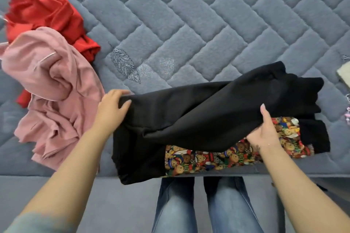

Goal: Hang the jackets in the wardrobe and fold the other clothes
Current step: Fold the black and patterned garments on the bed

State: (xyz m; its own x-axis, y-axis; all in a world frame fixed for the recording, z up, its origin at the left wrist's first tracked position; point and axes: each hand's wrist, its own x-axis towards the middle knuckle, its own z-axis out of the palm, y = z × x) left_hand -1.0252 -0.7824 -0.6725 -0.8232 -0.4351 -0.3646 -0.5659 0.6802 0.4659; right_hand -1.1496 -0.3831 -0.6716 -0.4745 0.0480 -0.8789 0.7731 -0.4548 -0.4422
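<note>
Garments number three by our count, spread over one quilted grey-blue bed cover [189,15] stitched in a brick-like pattern with embroidered feather shapes. We see one black garment [189,119] at the near edge of the bed, matte and heavy-looking, with a lining or panel printed in teddy bears (red, green and brown) showing beneath its raised upper layer. Our left hand [111,106] grips the garment's left end, fingers curled over the top of the fold and thumb pressed against the cloth. Our right hand [265,130] pinches the lifted black layer near its right side, thumb on top and fingers tucked underneath. To the left lie two crumpled pieces: one pink garment [53,91], soft and deeply creased, touching and partly covering one red garment [43,11] with a frayed-looking edge. Two legs in blue jeans [204,204] stand just below the bed edge. At the far right edge sits one pale scrap of cloth [344,75], too cropped to identify.
</note>
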